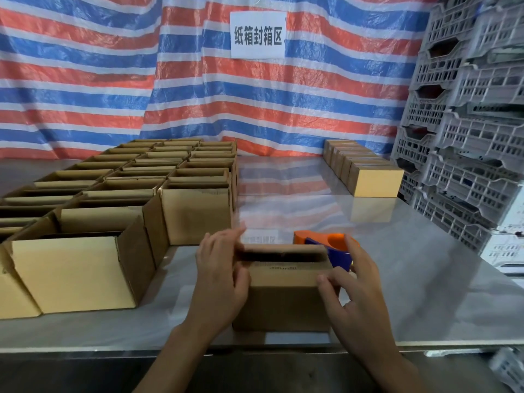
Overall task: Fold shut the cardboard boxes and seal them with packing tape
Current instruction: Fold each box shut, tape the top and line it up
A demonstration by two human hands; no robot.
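A small cardboard box stands near the table's front edge, its top partly folded with a dark gap still showing. My left hand lies against the box's left side, fingers stretched over the top flap and blurred by motion. My right hand rests on the box's right top corner, fingers pressing the near flap down. Just behind the box sits an orange and blue tape dispenser, partly hidden by the box and my right hand.
Several open cardboard boxes fill the table's left half in rows. A row of closed boxes sits at the back right. Grey plastic crates are stacked at the right. The steel table reflects the striped tarp behind.
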